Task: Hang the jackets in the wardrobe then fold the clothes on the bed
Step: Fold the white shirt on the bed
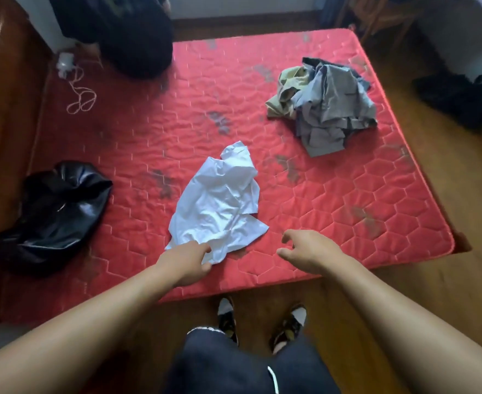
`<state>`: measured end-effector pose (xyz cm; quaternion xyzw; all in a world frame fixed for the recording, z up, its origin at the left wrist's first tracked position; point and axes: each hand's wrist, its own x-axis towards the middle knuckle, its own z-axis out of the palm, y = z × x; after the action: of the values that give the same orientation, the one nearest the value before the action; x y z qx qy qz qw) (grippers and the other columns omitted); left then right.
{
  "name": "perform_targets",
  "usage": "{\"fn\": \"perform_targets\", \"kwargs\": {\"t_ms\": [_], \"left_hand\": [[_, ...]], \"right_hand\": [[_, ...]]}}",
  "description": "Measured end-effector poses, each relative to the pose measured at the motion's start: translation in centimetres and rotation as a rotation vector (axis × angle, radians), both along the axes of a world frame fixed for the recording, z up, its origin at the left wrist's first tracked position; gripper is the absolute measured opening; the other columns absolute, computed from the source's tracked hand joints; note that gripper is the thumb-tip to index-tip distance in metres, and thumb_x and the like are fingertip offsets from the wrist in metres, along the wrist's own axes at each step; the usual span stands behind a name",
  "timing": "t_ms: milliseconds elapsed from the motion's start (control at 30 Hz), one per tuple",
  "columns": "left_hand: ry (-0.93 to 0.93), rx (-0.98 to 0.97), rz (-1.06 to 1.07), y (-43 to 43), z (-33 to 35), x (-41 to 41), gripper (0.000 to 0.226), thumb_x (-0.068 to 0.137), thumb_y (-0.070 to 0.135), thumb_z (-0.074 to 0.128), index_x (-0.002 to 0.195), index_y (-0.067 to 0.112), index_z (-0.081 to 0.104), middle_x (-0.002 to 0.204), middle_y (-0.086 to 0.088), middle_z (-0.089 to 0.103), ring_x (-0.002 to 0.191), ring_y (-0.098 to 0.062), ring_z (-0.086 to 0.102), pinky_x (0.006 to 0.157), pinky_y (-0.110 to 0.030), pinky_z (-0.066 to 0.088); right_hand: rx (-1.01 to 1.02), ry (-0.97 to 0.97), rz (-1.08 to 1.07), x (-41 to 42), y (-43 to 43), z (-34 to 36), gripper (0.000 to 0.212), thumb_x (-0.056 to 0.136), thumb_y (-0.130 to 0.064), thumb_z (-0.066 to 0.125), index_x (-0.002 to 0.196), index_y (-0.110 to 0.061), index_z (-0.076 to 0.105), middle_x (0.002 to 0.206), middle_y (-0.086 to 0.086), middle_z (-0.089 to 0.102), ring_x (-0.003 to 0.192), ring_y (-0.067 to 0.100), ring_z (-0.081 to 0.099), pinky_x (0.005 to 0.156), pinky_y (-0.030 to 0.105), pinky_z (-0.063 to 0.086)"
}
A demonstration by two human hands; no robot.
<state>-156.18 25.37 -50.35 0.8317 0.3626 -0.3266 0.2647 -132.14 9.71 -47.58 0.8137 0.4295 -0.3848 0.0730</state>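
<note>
A crumpled white garment point(219, 203) lies near the front middle of the red quilted mattress point(333, 200). My left hand point(188, 260) grips its near bottom corner, fingers curled into the cloth. My right hand point(305, 248) hovers just above the mattress to the right of the white garment, fingers loosely spread, holding nothing. A heap of grey, blue and khaki clothes point(325, 103) sits at the back right of the bed. A shiny black jacket point(55, 211) lies bunched at the left edge.
A large dark bundle point(131, 35) stands at the bed's far left corner, beside a white charger with coiled cable point(75, 86). A black bag point(458, 98) lies on the wooden floor to the right. Wooden chair legs point(376, 21) stand beyond the bed. My feet point(262, 322) stand at the bed's foot.
</note>
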Motion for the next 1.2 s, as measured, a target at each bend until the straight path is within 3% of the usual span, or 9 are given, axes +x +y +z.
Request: {"fn": "perform_targets", "kwargs": {"t_ms": [233,533,633,733,800,900,967,1033,1200], "left_hand": [[0.048,-0.008,0.133,0.6,-11.8,6.0,0.042,0.097,0.035,0.048,0.138,0.024,0.051,0.137,-0.006,0.051,0.119,-0.031,0.058,0.089,-0.043,0.049],[0.151,0.049,0.163,3.2,-31.5,10.9,0.044,0.097,0.035,0.051,0.141,0.033,0.052,0.15,-0.006,0.035,0.141,-0.031,0.03,0.109,-0.052,0.036],[0.182,0.054,0.121,4.1,-36.4,10.7,0.049,0.096,0.038,0.052,0.144,0.041,0.047,0.16,-0.008,0.018,0.151,-0.031,0.011,0.118,-0.057,0.017],[0.215,0.028,0.143,4.4,-38.9,10.2,0.052,0.093,0.037,0.051,0.145,0.046,0.045,0.157,-0.006,0.022,0.143,-0.033,0.028,0.113,-0.059,0.023],[0.19,0.081,0.14,4.4,-38.8,9.7,0.048,0.096,0.035,0.048,0.144,0.038,0.048,0.145,-0.005,0.038,0.129,-0.034,0.045,0.102,-0.053,0.036],[0.038,0.194,0.255,4.8,-36.7,8.9,0.033,0.098,0.028,0.048,0.125,0.018,0.064,0.12,-0.008,0.052,0.109,-0.037,0.058,0.086,-0.046,0.045],[-0.079,0.229,0.408,5.7,-34.0,8.0,0.024,0.095,0.03,0.056,0.109,0.014,0.066,0.112,-0.011,0.054,0.102,-0.038,0.06,0.081,-0.046,0.05],[-0.165,0.27,0.518,6.8,-30.4,6.9,0.019,0.091,0.03,0.064,0.102,0.016,0.059,0.106,-0.01,0.053,0.096,-0.037,0.06,0.077,-0.046,0.05],[-0.21,0.414,0.496,9.7,-20.5,4.3,0.028,0.087,0.02,0.063,0.11,0.02,0.048,0.103,-0.008,0.048,0.087,-0.039,0.057,0.071,-0.049,0.05]], "right_hand": [[-0.053,0.017,0.241,6.5,6.3,-14.5,0.041,0.096,-0.045,0.049,0.131,-0.024,0.056,0.124,0.005,0.062,0.115,0.03,0.061,0.087,0.043,0.052],[0.005,-0.093,0.549,9.7,13.0,-36.1,0.049,0.097,-0.031,0.054,0.145,-0.027,0.046,0.151,0.014,0.031,0.14,0.037,0.03,0.099,0.056,0.044],[0.033,-0.107,0.622,9.6,15.2,-41.1,0.054,0.097,-0.024,0.049,0.149,-0.035,0.04,0.167,0.016,0.003,0.154,0.039,0.003,0.113,0.063,0.03],[0.026,-0.142,0.646,9.5,16.6,-44.2,0.056,0.098,-0.019,0.04,0.153,-0.03,0.036,0.169,0.014,-0.002,0.156,0.038,-0.001,0.119,0.066,0.016],[0.034,-0.178,0.637,9.4,16.9,-44.7,0.053,0.096,-0.011,0.039,0.15,-0.013,0.04,0.165,0.014,0.019,0.155,0.034,0.012,0.119,0.068,0.015],[0.299,-0.217,0.54,9.6,17.0,-43.0,0.03,0.09,-0.002,0.049,0.115,-0.004,0.065,0.119,0.016,0.06,0.12,0.039,0.055,0.111,0.064,0.033],[0.431,-0.177,0.397,9.8,17.2,-40.2,0.018,0.089,-0.001,0.054,0.099,-0.001,0.068,0.1,0.019,0.064,0.095,0.043,0.062,0.091,0.054,0.047],[0.495,-0.095,0.276,9.9,17.7,-36.4,0.014,0.089,-0.002,0.056,0.098,0.001,0.065,0.101,0.021,0.063,0.092,0.043,0.06,0.076,0.049,0.044],[0.656,-0.025,0.187,11.1,18.5,-25.8,0.017,0.089,-0.006,0.052,0.102,-0.004,0.063,0.106,0.017,0.061,0.093,0.041,0.06,0.079,0.05,0.048]]}}
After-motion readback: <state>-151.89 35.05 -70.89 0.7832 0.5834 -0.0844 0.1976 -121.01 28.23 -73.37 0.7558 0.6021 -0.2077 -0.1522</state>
